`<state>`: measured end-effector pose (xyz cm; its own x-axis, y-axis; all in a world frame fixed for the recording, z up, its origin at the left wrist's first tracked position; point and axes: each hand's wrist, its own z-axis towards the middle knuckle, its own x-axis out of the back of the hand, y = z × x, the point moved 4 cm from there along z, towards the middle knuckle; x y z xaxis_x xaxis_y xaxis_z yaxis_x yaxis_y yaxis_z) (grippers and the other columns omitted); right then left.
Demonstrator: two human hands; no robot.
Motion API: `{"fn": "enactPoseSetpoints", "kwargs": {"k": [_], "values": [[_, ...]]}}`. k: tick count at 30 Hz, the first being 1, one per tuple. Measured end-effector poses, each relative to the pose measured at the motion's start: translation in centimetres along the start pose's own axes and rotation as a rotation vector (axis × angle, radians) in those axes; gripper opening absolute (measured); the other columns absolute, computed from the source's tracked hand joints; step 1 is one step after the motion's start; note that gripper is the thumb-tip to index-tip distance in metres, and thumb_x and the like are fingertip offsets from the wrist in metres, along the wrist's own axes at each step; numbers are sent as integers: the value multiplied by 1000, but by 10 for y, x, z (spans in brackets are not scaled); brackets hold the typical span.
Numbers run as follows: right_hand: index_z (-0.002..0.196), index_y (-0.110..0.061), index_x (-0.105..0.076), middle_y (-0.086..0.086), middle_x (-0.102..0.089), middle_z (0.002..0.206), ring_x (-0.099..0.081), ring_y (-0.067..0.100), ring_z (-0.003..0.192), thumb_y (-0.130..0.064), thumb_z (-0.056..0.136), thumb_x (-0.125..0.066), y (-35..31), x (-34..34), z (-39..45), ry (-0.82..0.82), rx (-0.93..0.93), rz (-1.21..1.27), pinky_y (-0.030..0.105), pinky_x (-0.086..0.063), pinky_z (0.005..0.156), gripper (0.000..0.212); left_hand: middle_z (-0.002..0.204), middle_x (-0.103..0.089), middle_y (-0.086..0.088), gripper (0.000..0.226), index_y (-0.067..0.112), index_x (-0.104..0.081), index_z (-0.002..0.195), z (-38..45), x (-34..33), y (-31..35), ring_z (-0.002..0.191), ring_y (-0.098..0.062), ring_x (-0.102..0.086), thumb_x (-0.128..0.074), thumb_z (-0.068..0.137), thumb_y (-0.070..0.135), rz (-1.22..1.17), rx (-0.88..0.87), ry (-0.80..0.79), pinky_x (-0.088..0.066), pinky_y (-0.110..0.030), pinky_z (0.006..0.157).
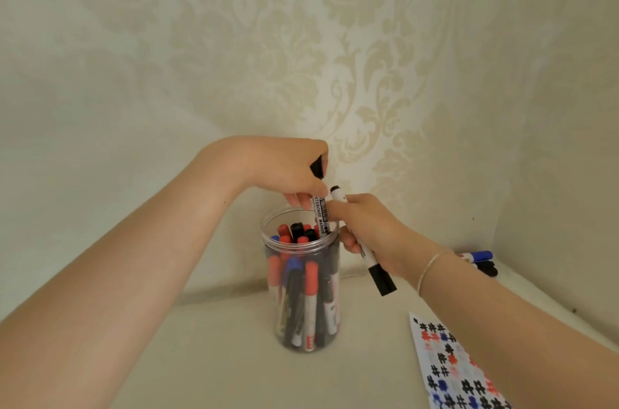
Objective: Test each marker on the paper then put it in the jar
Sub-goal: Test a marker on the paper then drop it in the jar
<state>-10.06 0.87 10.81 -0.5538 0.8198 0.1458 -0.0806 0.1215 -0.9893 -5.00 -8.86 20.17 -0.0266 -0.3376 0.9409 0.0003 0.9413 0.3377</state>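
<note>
Most of the job looks done: the clear jar (303, 278) on the counter (214, 358) is packed with red, blue and black markers, and the paper (450, 371) at right is crowded with test marks. Left hand (288, 170) grips a black marker (321, 207), lowering it into the mouth; right hand (371, 227) clasps another black marker (375, 266). Seemingly 2 spare markers (479, 261) wait far right.
</note>
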Motion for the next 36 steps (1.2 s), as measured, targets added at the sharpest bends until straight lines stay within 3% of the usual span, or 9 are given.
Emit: {"fn": "enactPoseSetpoints", "kwargs": {"k": [2,6,11,15,17,20,25,30,36], "values": [[91,-1,-63,0,-41,44,-34,8,34,-9,91,-51,1,3,-11,21,101,-13,19,-29,35,15,86,-69,-5,16,14,-48,90,-6,6,-1,70,-10,-69,-64,88,14,78,-14,34,-55,-22,61],[92,-15,-72,-11,-42,37,-35,4,34,1,87,-49,5,13,-40,105,300,-79,17,-31,37,28,71,-66,9,20,25,-58,76,-33,14,6,58,0,-62,-75,77,15,162,-87,188,-43,-10,49],[85,-31,-70,-14,-41,40,-34,4,40,-2,85,-56,14,18,-55,243,476,-97,15,-32,44,32,65,-56,18,17,28,-58,73,-67,10,38,67,11,-54,-69,82,18,308,-226,305,-40,-3,58],[81,-22,-72,-17,-37,43,-33,1,44,-22,79,-58,12,16,-68,292,668,-149,9,-27,47,14,70,-57,13,10,28,-60,80,-67,-4,58,63,0,-54,-64,84,19,517,-270,239,-37,-10,49],[78,-33,-72,-17,-37,44,-33,1,44,-38,74,-53,14,19,-70,297,692,-106,8,-26,47,20,65,-52,10,9,24,-61,82,-59,-17,60,62,-4,-52,-61,83,15,578,-292,180,-34,-13,47],[76,-47,-70,-14,-34,45,-30,3,46,-40,73,-53,17,25,-72,279,657,-62,13,-27,46,19,62,-46,11,8,21,-62,83,-45,-35,57,58,-6,-46,-61,81,13,612,-299,99,-31,-13,46],[67,-32,-67,-12,-40,43,-32,5,44,-5,85,-55,16,24,-73,253,635,-53,15,-28,44,35,71,-53,8,14,19,-65,93,-32,-57,48,68,-12,-55,-67,83,29,500,-268,39,-38,-18,50],[95,-18,-70,-15,-48,42,-42,3,42,5,91,-51,19,30,-64,288,546,3,10,-36,46,30,94,-73,3,27,20,-65,110,-29,-51,27,80,-8,-70,-45,97,32,81,-90,-146,-55,-32,84],[85,-27,-69,-13,-45,42,-38,4,43,2,91,-50,20,28,-60,307,527,21,14,-35,45,35,73,-74,1,12,20,-63,88,-14,-51,27,64,-6,-70,-70,83,28,30,-110,-6,-52,-19,64]]}}
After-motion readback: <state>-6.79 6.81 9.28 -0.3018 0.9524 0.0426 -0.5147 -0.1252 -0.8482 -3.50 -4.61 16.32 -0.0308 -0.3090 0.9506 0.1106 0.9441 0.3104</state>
